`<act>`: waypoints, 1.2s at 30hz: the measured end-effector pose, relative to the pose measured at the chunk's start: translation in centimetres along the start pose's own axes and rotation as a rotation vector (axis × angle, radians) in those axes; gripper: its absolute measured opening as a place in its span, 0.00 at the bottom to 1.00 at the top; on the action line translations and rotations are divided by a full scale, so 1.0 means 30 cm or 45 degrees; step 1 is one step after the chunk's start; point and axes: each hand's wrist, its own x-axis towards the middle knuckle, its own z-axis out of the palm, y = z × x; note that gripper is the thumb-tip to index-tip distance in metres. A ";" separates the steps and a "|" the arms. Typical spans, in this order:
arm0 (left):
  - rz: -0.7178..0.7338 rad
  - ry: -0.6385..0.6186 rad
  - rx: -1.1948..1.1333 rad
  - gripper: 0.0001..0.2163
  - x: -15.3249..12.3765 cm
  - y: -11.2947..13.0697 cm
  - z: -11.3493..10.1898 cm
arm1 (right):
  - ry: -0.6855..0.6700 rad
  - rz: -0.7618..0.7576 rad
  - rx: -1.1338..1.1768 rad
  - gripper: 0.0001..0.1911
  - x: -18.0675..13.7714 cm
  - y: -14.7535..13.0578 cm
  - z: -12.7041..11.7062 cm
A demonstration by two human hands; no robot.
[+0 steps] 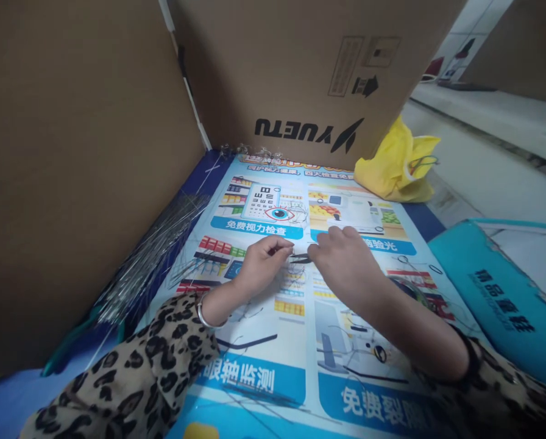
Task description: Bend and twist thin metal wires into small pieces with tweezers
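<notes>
My left hand (pixel 264 263) and my right hand (pixel 343 256) meet over a printed eye-care poster (pixel 273 378) that lies flat as a work mat. Both hands are closed in a pinch on a small dark thin piece (pixel 300 258) stretched between their fingertips; it looks like wire. A silver bangle (pixel 203 312) sits on my left wrist, and both arms wear leopard-print sleeves. Thin dark wire bits (pixel 248 342) lie loose on the poster near my forearms.
A bundle of thin silver wires (pixel 152 256) lies along the left cardboard wall (pixel 72 183). A large cardboard box (pixel 300 73) stands behind, a yellow plastic bag (pixel 398 166) beside it. A teal bag (pixel 496 292) lies at the right.
</notes>
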 end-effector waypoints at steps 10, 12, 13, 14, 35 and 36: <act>-0.028 0.056 -0.285 0.07 0.004 0.025 -0.016 | -0.110 0.572 2.151 0.14 -0.045 0.033 0.197; -0.032 0.002 -0.342 0.07 -0.005 0.041 -0.018 | -0.188 0.571 2.611 0.15 -0.038 0.013 0.209; -0.028 -0.028 -0.368 0.06 -0.010 0.048 -0.018 | -0.213 0.565 2.770 0.15 -0.035 0.005 0.208; -0.021 -0.057 -0.395 0.06 -0.015 0.055 -0.018 | -0.247 0.553 2.889 0.14 -0.033 0.000 0.204; 0.195 -0.392 -0.264 0.04 -0.033 0.083 -0.022 | -0.970 0.427 3.219 0.17 -0.055 -0.054 0.178; 0.192 -0.392 -0.259 0.04 -0.032 0.082 -0.022 | -0.968 0.438 3.242 0.15 -0.056 -0.054 0.180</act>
